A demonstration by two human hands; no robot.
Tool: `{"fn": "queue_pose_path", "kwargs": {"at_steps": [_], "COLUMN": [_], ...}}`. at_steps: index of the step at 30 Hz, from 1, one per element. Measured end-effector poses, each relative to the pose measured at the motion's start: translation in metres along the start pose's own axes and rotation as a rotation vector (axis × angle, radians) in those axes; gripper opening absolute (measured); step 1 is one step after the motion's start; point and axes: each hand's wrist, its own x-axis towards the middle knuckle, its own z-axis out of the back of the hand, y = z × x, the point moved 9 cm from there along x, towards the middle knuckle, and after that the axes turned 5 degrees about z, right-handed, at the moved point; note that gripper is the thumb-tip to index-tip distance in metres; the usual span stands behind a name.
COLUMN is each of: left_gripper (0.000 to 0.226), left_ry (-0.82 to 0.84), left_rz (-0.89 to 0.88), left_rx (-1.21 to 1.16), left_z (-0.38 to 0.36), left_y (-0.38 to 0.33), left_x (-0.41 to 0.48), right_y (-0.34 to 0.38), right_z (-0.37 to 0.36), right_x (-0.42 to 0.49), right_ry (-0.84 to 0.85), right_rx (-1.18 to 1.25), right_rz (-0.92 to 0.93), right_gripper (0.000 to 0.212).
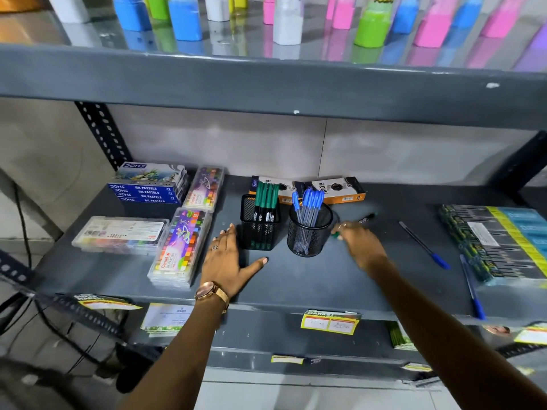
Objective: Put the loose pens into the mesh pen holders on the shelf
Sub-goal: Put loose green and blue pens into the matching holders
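Observation:
Two black mesh holders stand mid-shelf: a square holder [258, 232] with green-capped markers and a round holder [307, 235] with blue pens. My left hand [226, 258] lies flat and open on the shelf, left of the square holder. Just right of the round holder, my right hand [356, 241] is closed on a green-capped marker [367, 218], whose dark end pokes out beyond the fingers; the hand is blurred. Two loose blue pens lie to the right: one pen [423, 245] on the shelf, another pen [472, 287] near the front edge.
Oil pastel boxes [180, 247] and a stack of blue boxes [148, 187] fill the shelf's left side. Orange-black cartons [337, 189] lie behind the holders. A packaged pad [497, 241] sits far right. Coloured bottles [183, 16] stand on the upper shelf [266, 81].

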Motion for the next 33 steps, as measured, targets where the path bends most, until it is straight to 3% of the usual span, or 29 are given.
{"fn": "queue_pose_path", "kwargs": {"at_steps": [4, 10, 12, 17, 20, 23, 33], "left_gripper": [0.113, 0.113, 0.113, 0.113, 0.113, 0.112, 0.111], "left_ry": [0.001, 0.002, -0.003, 0.002, 0.014, -0.019, -0.007], "left_rz": [0.005, -0.003, -0.009, 0.004, 0.004, 0.021, 0.030], "left_rx": [-0.001, 0.009, 0.006, -0.009, -0.016, -0.032, -0.035], "left_z": [0.000, -0.003, -0.003, -0.003, -0.004, 0.004, 0.003], "left_y": [0.001, 0.002, 0.001, 0.000, -0.002, 0.002, 0.000], "left_x": [0.000, 0.001, 0.000, -0.001, -0.002, -0.002, -0.002], "right_y": [0.037, 0.092, 0.103, 0.120, 0.131, 0.149, 0.167], "right_z": [-0.014, 0.015, 0.039, 0.137, 0.160, 0.155, 0.070], "right_x": [-0.037, -0.101, -0.103, -0.073, -0.034, 0.016, 0.073], "right_ry": [0.046, -0.066, -0.138, -0.558, -0.664, -0.671, -0.354], "right_rx": [-0.059, -0.098, 0.090, 0.802, 0.998, 0.926, 0.541], "right_rz": [0.248, 0.576, 0.549, 0.302, 0.244, 0.243, 0.100], "right_gripper": [0.060, 0.096, 0.093, 0.033, 0.026, 0.024, 0.037]}}
